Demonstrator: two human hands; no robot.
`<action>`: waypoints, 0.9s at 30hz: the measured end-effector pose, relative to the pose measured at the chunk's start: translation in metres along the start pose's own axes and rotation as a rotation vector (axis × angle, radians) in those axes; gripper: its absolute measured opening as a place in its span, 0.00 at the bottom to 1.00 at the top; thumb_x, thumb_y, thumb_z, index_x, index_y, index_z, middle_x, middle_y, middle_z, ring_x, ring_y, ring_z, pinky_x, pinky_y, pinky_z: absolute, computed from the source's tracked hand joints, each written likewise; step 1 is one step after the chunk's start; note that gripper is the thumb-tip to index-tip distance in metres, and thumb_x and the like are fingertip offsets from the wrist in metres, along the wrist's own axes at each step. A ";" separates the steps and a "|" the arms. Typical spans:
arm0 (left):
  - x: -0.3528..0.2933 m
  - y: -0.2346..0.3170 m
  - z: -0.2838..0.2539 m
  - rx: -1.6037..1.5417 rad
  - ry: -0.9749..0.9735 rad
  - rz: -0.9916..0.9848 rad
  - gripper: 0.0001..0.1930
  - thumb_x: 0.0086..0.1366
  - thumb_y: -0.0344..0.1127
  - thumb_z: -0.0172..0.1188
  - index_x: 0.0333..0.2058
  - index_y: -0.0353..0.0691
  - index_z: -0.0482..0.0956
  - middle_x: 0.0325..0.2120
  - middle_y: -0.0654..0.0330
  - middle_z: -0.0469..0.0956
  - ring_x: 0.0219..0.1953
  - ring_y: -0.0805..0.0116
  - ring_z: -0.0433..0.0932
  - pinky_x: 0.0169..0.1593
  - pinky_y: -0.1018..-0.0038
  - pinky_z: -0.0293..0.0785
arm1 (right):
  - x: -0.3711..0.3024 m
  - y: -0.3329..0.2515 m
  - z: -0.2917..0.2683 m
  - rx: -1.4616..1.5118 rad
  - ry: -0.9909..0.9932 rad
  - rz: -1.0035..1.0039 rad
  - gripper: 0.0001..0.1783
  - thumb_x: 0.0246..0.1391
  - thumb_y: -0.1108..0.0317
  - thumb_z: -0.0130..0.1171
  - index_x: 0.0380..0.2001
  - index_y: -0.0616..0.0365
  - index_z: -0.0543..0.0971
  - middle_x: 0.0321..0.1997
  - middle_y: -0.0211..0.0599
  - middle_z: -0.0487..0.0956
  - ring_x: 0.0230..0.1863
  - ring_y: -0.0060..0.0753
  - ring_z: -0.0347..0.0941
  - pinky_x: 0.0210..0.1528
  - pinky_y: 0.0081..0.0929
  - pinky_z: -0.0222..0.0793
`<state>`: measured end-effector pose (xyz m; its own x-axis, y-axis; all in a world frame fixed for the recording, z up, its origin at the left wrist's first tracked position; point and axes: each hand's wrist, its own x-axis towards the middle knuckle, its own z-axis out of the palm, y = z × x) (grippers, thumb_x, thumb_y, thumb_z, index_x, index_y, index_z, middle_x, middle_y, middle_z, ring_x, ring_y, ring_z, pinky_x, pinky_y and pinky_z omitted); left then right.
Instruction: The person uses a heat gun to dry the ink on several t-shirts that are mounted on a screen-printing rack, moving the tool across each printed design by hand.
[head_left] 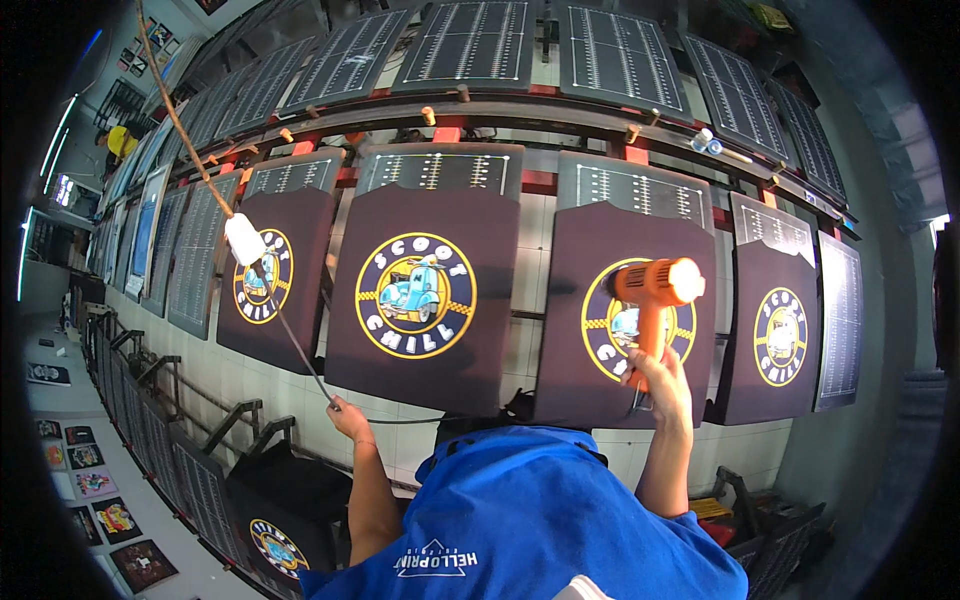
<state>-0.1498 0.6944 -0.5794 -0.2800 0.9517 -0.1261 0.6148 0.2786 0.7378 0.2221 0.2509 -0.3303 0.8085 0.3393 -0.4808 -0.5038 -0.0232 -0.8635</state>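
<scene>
My right hand (660, 382) is wrapped round the handle of an orange heat gun (655, 286), its nozzle pointing left. The gun is over a dark shirt panel (570, 385) whose round yellow-ringed scooter print it partly covers. My left hand (351, 420) is closed on a black power cord (303, 352). That cord runs up to a white socket block (244, 240), which hangs from a brown cable (183, 130). Just above my left hand lies another dark shirt panel (420, 375) with a blue scooter print (415, 295) in full view.
More printed dark panels lie on boards to the left (235, 325) and right (778, 372). Beyond a dark rail (560, 115) stands a row of marked printing boards (468, 45). Wooden pegs (428, 116) stick up along the rail. Sample prints (115, 517) cover the lower-left surface.
</scene>
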 end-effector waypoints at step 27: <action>0.308 0.061 0.016 -0.077 0.034 -0.101 0.33 0.74 0.52 0.43 0.56 0.20 0.68 0.55 0.31 0.70 0.56 0.37 0.72 0.60 0.57 0.67 | 0.058 0.027 0.380 -0.326 -0.095 -0.004 0.13 0.62 0.61 0.59 0.32 0.61 0.73 0.21 0.28 0.74 0.20 0.18 0.71 0.25 0.18 0.67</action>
<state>-0.1868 1.0070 -0.5842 -0.3628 0.9142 -0.1807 0.5245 0.3606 0.7713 0.1400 0.6273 -0.3243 0.7703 0.4259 -0.4746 -0.3646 -0.3165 -0.8758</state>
